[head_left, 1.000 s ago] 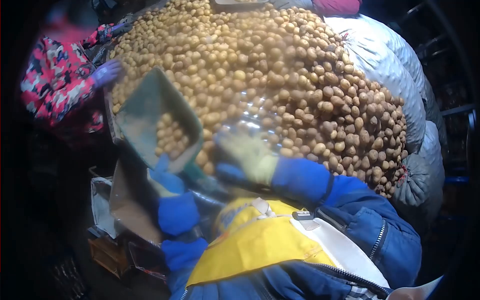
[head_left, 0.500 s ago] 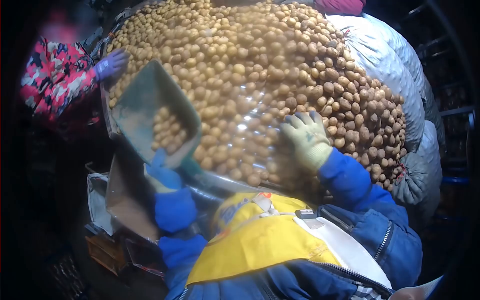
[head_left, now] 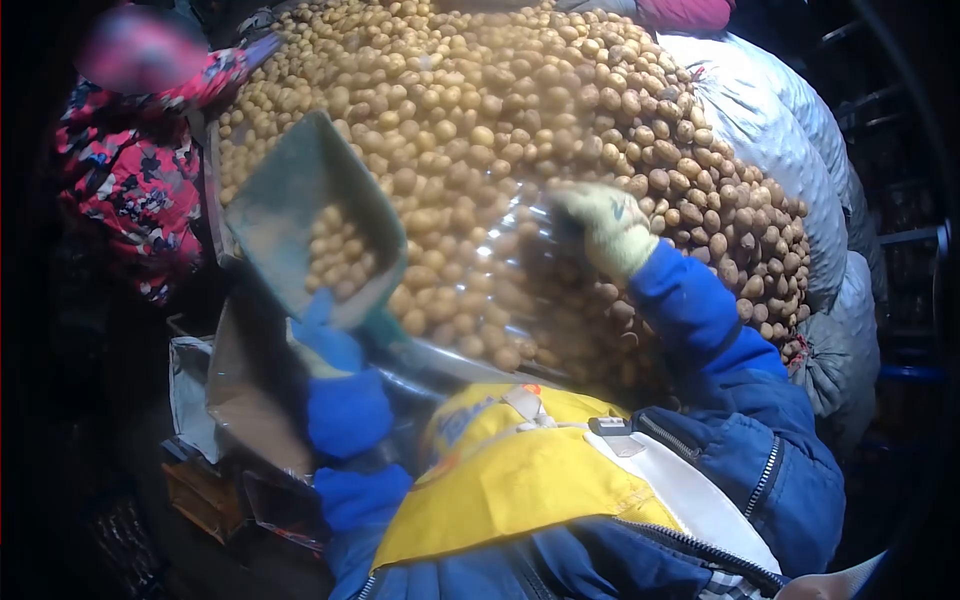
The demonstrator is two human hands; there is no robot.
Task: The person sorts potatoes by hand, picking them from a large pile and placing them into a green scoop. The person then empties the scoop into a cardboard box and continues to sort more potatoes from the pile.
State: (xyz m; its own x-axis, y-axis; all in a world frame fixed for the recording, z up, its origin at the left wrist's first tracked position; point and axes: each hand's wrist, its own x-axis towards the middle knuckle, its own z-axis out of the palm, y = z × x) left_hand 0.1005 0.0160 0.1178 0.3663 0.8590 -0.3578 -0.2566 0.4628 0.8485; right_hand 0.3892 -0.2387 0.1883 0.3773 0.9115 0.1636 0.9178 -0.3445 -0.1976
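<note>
My left hand [head_left: 328,342], in a blue-fronted glove, is closed on the near edge of a large green scoop [head_left: 368,215]. Several potatoes [head_left: 338,250] lie inside the scoop, close to my thumb. My right hand [head_left: 605,222], in a pale yellow glove, is over the big potato heap [head_left: 450,130]. Its fingers point left, bent downward and a little blurred, and I see nothing held in them. Shiny, clear plastic-like streaks [head_left: 500,230] show among the potatoes between the scoop and my right hand.
White filled sacks [head_left: 770,110] line the right side of the heap. A co-worker in a pink patterned jacket [head_left: 135,190] reaches onto the far left edge. Another person's red sleeve [head_left: 685,14] shows at the top. Cardboard boxes [head_left: 250,390] stand at lower left.
My right hand has shifted slightly left and turned, its spread fingers now bent toward the left. The co-worker at left has leaned in and reached farther up. My left hand and the scoop stay put.
</note>
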